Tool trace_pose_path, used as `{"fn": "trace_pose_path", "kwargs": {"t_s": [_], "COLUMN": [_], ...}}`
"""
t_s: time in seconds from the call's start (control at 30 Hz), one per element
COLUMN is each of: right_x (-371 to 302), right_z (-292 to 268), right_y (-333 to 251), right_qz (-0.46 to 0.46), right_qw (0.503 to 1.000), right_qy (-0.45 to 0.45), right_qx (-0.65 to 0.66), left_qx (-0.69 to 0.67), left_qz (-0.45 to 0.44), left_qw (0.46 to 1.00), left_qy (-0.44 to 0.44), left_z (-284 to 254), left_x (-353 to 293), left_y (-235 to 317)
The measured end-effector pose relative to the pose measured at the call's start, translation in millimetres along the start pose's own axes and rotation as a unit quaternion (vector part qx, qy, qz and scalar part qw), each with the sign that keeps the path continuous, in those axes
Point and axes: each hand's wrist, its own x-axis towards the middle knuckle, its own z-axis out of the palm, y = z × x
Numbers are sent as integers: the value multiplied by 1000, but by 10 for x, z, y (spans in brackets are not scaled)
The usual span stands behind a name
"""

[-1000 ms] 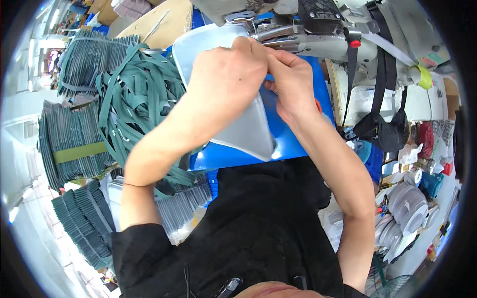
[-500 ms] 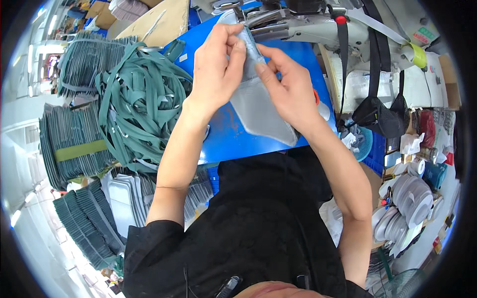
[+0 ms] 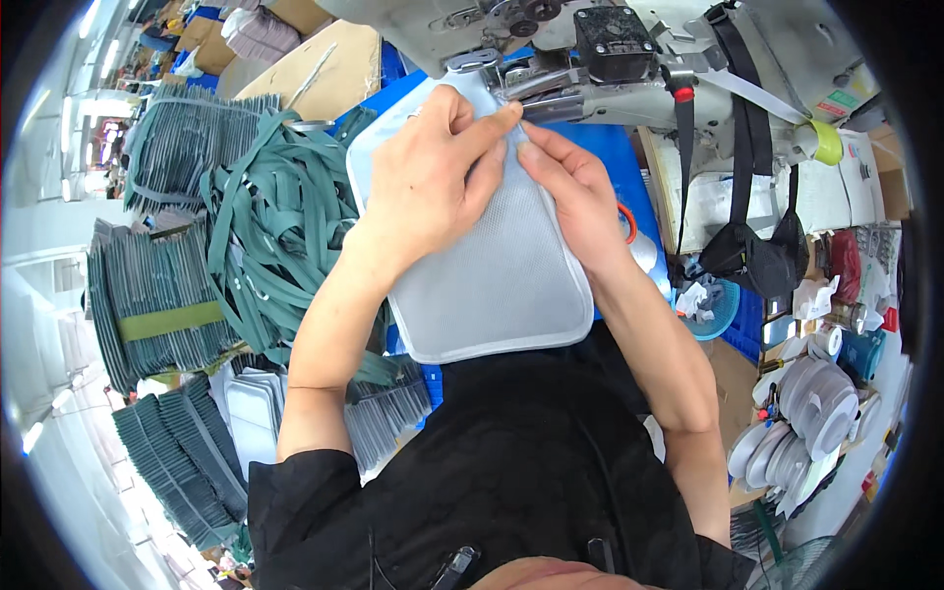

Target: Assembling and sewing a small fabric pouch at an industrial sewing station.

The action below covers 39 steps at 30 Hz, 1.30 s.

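Note:
A grey mesh fabric panel point(image 3: 492, 290) with rounded corners and a pale bound edge lies flat over the work surface, its near end reaching my lap. My left hand point(image 3: 423, 187) rests on its upper part, fingers bent and pressed together at the cloth near the metal guide point(image 3: 551, 98) of a sewing machine point(image 3: 615, 44). On the panel's right edge my right hand point(image 3: 575, 197) pinches the border between thumb and fingers. The far end of the panel sits by the presser foot point(image 3: 474, 61); the exact contact there is hard to make out.
Tangled green strap point(image 3: 280, 226) heaps at the left beside bundled stacks of green-grey panels point(image 3: 162, 285). The blue tabletop point(image 3: 615, 157) shows at right. Beyond it are a blue basket point(image 3: 716, 310), a hanging black pouch point(image 3: 752, 256) and several white rolls point(image 3: 816, 393).
The panel, folded and hanging at an angle before, now lies spread flat with its far end at the machine. My left hand has moved slightly lower over it; my right hand stays at its edge.

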Motion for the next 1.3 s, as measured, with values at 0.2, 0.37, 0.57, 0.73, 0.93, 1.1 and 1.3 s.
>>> {"fn": "trace_pose_path", "kwargs": {"t_s": [0.2, 0.37, 0.57, 0.73, 0.93, 1.1, 1.3], "right_x": [171, 183, 24, 42, 55, -71, -432], "right_z": [51, 151, -165, -419, -366, -287, -142], "right_y": [-49, -74, -201, -539, -619, -515, 74], "right_qz": [14, 22, -153, -243, -200, -152, -86], "right_qw": [1000, 999, 969, 953, 971, 966, 976], "right_qy": [23, 36, 86, 115, 112, 175, 11], "right_qx": [12, 32, -175, -142, -63, -118, -198], "left_qx": [-7, -355, -596, -589, -558, -528, -490], "left_qz": [-54, -433, -413, -387, -367, -361, -362], "left_qw": [996, 806, 663, 686, 723, 751, 779], "left_qy": [76, 194, 187, 178, 177, 164, 148], "left_z": [-14, 267, 162, -17, -92, -102, -192], "left_x": [-235, -1238, -1493, -1350, -1234, -1215, -1204], "left_y": [-346, -675, -475, -418, -365, -444, -502]}}
